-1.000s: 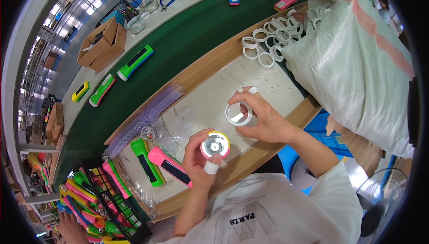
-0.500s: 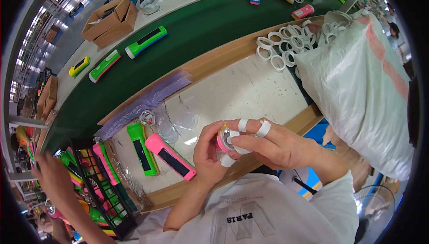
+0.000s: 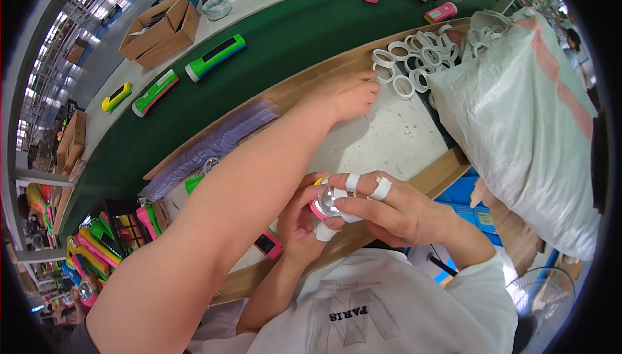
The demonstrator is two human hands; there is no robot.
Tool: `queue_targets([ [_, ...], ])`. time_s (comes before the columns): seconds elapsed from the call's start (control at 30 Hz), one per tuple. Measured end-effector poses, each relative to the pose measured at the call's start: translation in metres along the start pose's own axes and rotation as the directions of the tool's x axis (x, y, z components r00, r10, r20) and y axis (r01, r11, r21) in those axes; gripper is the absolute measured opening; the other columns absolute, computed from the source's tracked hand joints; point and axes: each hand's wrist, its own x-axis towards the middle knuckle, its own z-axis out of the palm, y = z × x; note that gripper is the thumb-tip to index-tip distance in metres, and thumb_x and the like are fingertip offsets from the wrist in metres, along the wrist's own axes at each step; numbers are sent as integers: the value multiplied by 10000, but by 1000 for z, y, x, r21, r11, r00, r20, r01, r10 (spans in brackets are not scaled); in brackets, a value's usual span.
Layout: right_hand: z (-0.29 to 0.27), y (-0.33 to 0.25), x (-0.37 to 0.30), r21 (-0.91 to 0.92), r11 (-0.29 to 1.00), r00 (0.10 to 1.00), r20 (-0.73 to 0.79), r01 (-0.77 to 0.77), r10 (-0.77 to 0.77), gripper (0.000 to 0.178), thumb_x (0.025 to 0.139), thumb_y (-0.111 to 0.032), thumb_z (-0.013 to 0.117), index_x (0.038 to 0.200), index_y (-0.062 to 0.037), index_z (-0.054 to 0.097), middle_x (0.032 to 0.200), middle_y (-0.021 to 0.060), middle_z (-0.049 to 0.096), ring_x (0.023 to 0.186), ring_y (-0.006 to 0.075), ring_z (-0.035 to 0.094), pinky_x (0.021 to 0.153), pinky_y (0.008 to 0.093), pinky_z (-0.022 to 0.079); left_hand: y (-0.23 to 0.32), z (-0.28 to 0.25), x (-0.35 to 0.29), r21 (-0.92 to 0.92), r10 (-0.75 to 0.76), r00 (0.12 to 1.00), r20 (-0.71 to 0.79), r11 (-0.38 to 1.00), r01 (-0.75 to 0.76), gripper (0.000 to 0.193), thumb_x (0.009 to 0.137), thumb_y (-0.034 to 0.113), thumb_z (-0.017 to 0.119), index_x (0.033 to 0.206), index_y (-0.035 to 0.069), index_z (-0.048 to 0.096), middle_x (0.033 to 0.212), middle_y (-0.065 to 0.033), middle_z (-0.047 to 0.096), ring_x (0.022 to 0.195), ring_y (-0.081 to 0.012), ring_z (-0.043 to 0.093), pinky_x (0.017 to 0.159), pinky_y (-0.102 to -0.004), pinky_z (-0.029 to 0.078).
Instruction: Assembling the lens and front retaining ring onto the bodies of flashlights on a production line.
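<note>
In front of my white shirt, my left hand (image 3: 299, 216) is wrapped round a flashlight (image 3: 322, 202) held with its clear, pink-rimmed head toward me. Yellow shows at its upper edge; most of its body is hidden by my fingers. My right hand (image 3: 398, 208) comes in from the right, with white tape on its fingers, and its fingertips press on the head. Whether it also holds a small part, I cannot make out. A co-worker's arm (image 3: 240, 185) crosses from the left, the hand (image 3: 353, 97) near white rings (image 3: 403, 86). Under that arm a pink flashlight (image 3: 269, 244) is partly covered.
A cardboard-edged tray (image 3: 424, 182) holds clear plastic discs (image 3: 214, 137). Beyond it runs a green conveyor belt (image 3: 278, 40) with several flashlights. A white woven sack (image 3: 518, 121) bulks at the right. A black basket (image 3: 123, 224) of flashlights stands at the left.
The co-worker's arm has swung from the far left across the tray to the white rings, covering the flashlights lying there. My hands stay together, the flashlight's head turned slightly.
</note>
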Motion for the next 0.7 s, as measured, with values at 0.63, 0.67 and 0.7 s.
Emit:
queue_targets([
  [0.63, -14, -6, -17, -195, 970, 985, 63, -146, 161, 528, 721, -22, 704, 1216, -162, 590, 1184, 95, 512, 1095, 334, 515, 892, 413, 473, -3, 4, -2, 79, 27, 999, 20, 996, -28, 636, 774, 206, 804, 1234, 34, 400, 1230, -212, 521, 1100, -267, 563, 920, -378, 488],
  [0.67, -11, -7, -21, -193, 972, 988, 49, -135, 147, 533, 718, -19, 702, 1220, -158, 589, 1175, 105, 503, 1110, 342, 511, 893, 419, 477, 6, 10, -1, 54, 10, 1000, -3, 998, -10, 641, 781, 209, 798, 1248, 37, 394, 1240, -215, 514, 1103, -268, 562, 921, -380, 490],
  [0.7, -9, -7, -23, -192, 973, 990, 36, -126, 135, 538, 716, -15, 699, 1223, -154, 588, 1166, 114, 493, 1126, 351, 506, 894, 424, 481, 8, 12, 0, 56, 40, 999, -1, 998, -39, 643, 789, 211, 791, 1260, 36, 390, 1249, -219, 505, 1099, -270, 564, 919, -380, 491],
])
